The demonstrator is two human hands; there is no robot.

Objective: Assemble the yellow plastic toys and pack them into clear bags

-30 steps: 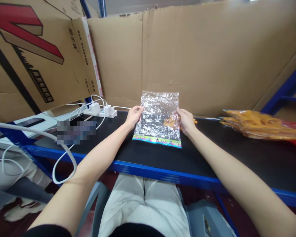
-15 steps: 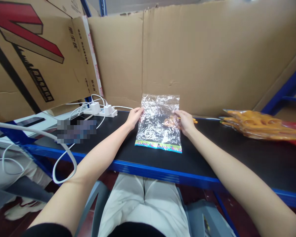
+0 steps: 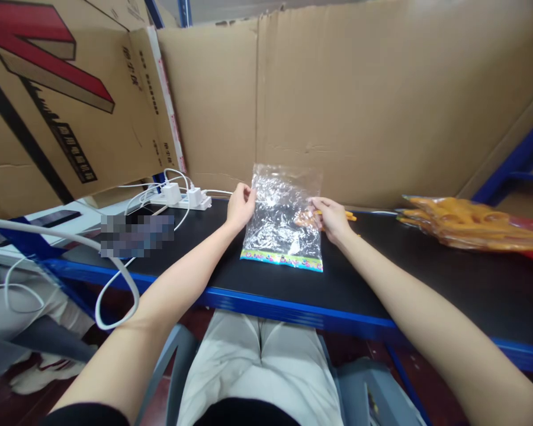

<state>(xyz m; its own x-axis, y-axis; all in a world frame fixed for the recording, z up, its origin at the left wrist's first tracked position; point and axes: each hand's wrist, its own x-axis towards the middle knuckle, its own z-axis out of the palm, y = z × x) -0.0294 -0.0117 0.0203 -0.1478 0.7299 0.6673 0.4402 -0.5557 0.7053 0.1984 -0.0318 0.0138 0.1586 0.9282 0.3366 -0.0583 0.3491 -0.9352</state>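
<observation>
A clear plastic bag (image 3: pixel 279 222) with a colourful printed strip along its near edge is held upright, slightly tilted, above the black tabletop. My left hand (image 3: pixel 241 207) has its fingers closed on the bag's left edge. On the opposite edge, my right hand (image 3: pixel 331 218) pinches the bag between thumb and fingers. Orange pieces (image 3: pixel 350 216) lie on the table behind my right hand and show partly through the film; their full shape is hidden.
At the right lies a stack of bagged orange items (image 3: pixel 471 225). A white power strip (image 3: pixel 199 202) with plugs and cables stands back left, near a blurred object (image 3: pixel 142 235). Cardboard (image 3: pixel 359 106) walls the back; a blue rail (image 3: pixel 293 310) edges the table.
My left hand has risen slightly and its fingers have curled more. The bag has shifted a little to the left and up. The right hand has barely moved.
</observation>
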